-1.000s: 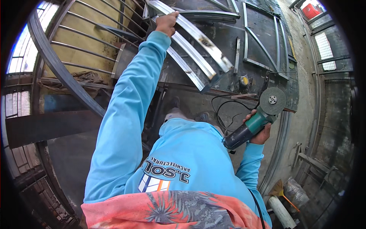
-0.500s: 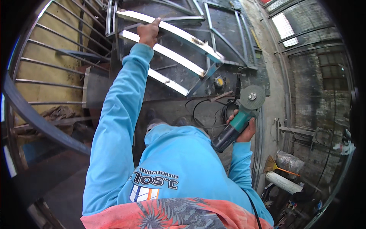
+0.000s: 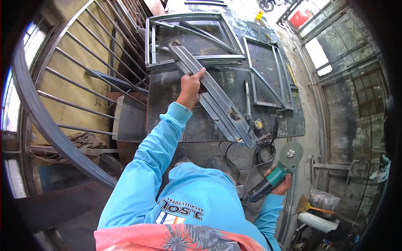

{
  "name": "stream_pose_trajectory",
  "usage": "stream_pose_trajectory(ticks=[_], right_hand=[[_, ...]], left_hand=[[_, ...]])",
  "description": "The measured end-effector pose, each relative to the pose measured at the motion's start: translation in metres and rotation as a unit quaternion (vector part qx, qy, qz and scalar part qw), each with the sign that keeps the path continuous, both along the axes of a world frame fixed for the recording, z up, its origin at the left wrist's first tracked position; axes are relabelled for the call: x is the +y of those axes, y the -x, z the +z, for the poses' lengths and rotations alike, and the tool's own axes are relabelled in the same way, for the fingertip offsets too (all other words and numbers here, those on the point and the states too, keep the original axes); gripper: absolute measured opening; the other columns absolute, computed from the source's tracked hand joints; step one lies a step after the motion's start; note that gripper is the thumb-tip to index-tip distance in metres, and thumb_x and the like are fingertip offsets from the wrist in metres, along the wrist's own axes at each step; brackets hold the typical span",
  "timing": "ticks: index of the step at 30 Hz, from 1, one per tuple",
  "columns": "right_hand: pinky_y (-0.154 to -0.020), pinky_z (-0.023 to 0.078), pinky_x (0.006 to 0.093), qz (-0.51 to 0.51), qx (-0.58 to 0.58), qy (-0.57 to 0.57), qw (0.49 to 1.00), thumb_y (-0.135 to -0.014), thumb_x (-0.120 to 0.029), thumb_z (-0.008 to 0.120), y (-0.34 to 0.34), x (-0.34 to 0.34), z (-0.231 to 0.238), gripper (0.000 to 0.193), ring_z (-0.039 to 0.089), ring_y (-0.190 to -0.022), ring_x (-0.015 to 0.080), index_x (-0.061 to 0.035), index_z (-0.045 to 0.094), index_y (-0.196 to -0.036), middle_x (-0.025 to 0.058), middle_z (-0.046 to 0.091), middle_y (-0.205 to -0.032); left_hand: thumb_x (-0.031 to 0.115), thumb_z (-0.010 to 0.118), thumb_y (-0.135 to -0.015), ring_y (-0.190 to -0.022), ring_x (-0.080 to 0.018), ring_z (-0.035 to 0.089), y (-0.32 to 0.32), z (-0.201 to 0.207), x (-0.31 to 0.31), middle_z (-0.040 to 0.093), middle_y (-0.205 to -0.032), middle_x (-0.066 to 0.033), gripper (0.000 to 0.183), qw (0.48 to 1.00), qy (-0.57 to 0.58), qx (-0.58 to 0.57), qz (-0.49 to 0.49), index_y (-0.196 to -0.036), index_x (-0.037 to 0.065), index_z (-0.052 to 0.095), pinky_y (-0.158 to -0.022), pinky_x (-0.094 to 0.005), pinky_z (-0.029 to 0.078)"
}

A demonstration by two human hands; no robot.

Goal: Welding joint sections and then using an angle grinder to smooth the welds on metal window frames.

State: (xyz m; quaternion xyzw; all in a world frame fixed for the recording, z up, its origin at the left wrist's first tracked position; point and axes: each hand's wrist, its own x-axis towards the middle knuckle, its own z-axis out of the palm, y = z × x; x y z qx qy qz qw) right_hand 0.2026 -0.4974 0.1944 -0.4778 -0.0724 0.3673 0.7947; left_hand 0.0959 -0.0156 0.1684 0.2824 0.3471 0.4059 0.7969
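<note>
My left hand is closed round a long metal frame of parallel ridged bars, gripping it near the middle. The frame slants over the dark worktable, its lower right end close to the table's near edge. A brownish burnt patch marks one bar near that end. At the lower right, my right hand grips the body of a green and black angle grinder. The grinder's round disc points up and away from me, apart from the frame. Whether the disc spins cannot be told.
Two welded metal frames lie farther back on the table. A yellow and grey tape measure sits near its front edge. Coiled black cable lies by it. A barred grille stands left; a broom lies right.
The metal frame has turned and tilted in my left hand, its bars now seen bunched together and pointing more toward me. The view has shifted, showing more of the table's far side. My right hand keeps the grinder.
</note>
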Motion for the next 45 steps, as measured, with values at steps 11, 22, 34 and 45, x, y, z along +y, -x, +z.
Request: stream_pose_trajectory(ticks=[11, 22, 34, 45], right_hand=[[-0.071, 0.057, 0.0457, 0.083, -0.003, 0.043, 0.996, -0.084, -0.05, 0.067, -0.014, 0.006, 0.08, 0.08, 0.067, -0.085, 0.0361, 0.007, 0.043, -0.134, 0.0256, 0.061, -0.111], [-0.072, 0.06, 0.0443, 0.121, 0.035, 0.044, 0.991, -0.082, -0.046, 0.073, -0.048, -0.03, 0.07, 0.079, 0.069, -0.086, 0.0353, 0.0097, 0.045, -0.131, 0.0264, 0.062, -0.11], [-0.058, 0.057, 0.0364, 0.235, -0.064, 0.192, 0.951, -0.079, -0.056, 0.074, -0.06, 0.004, 0.103, 0.081, 0.067, -0.067, 0.0263, 0.0057, 0.049, -0.126, 0.0193, 0.065, -0.09], [-0.06, 0.057, 0.0345, 0.339, -0.047, 0.33, 0.88, -0.081, -0.052, 0.072, -0.058, 0.108, 0.136, 0.069, 0.068, -0.069, 0.023, -0.0003, 0.051, -0.122, 0.0145, 0.065, -0.088]], left_hand=[[0.011, 0.071, -0.087, -0.077, -0.0201, 0.067, -0.035, 0.02, -0.036, 0.07, -0.094, -0.0135, 0.029, 0.993, -0.079, 0.011, -0.088, -0.103, -0.013, 0.066, -0.069, -0.0315, 0.055], [0.016, 0.069, -0.092, -0.074, -0.0189, 0.068, -0.061, 0.007, -0.06, 0.067, -0.089, -0.0095, 0.026, 0.982, -0.099, 0.044, -0.151, -0.103, -0.007, 0.062, -0.064, -0.0339, 0.059], [0.019, 0.071, -0.089, -0.081, -0.0159, 0.069, -0.075, 0.001, -0.039, 0.071, -0.097, -0.0071, 0.024, 0.972, -0.111, 0.061, -0.199, -0.102, -0.001, 0.07, -0.073, -0.0308, 0.059], [0.024, 0.078, -0.083, -0.08, -0.0171, 0.071, -0.063, -0.008, -0.032, 0.07, -0.095, -0.0067, 0.038, 0.959, -0.135, 0.068, -0.241, -0.109, -0.001, 0.066, -0.079, -0.0323, 0.06]])
